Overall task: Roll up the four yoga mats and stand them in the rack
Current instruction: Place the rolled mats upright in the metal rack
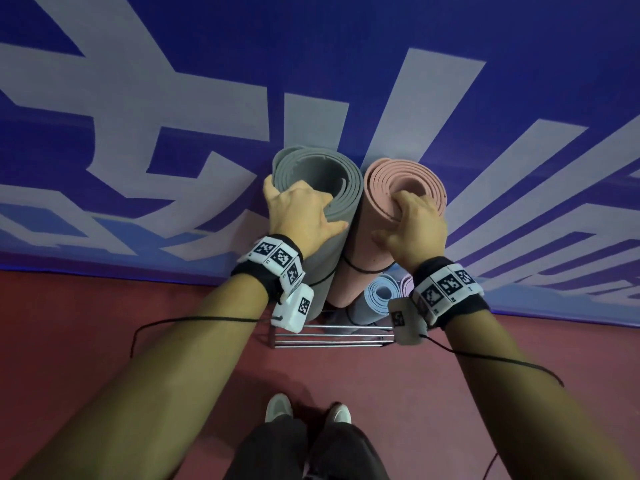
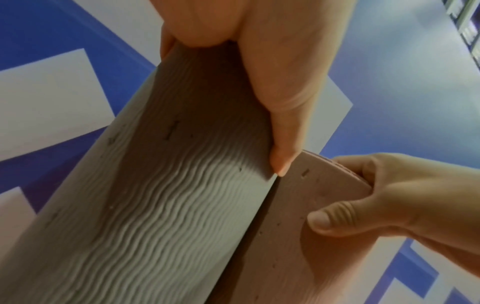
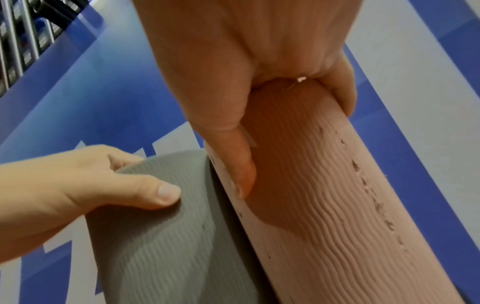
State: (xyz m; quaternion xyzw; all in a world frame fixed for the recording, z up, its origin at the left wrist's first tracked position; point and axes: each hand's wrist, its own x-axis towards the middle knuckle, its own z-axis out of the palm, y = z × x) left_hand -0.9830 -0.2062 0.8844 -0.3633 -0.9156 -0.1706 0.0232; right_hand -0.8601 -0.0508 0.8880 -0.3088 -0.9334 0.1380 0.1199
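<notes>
A rolled grey mat (image 1: 322,174) and a rolled pink mat (image 1: 398,181) stand side by side, touching, in the metal rack (image 1: 332,337). My left hand (image 1: 298,211) grips the grey mat's top rim, fingers curled into the roll and thumb on its outer side (image 2: 280,127). My right hand (image 1: 414,223) grips the pink mat's top the same way, thumb pressed on the ribbed outside (image 3: 239,168). In the rack behind stand a rolled light-blue mat (image 1: 379,296) and, beside it, a lilac roll (image 1: 406,284), mostly hidden by my right wrist. Black bands circle both front mats lower down.
A blue and white banner wall (image 1: 173,133) rises right behind the rack. The floor (image 1: 104,323) is dark red carpet. My two shoes (image 1: 306,410) stand a short way in front of the rack. Thin black cables trail from both wrist cameras.
</notes>
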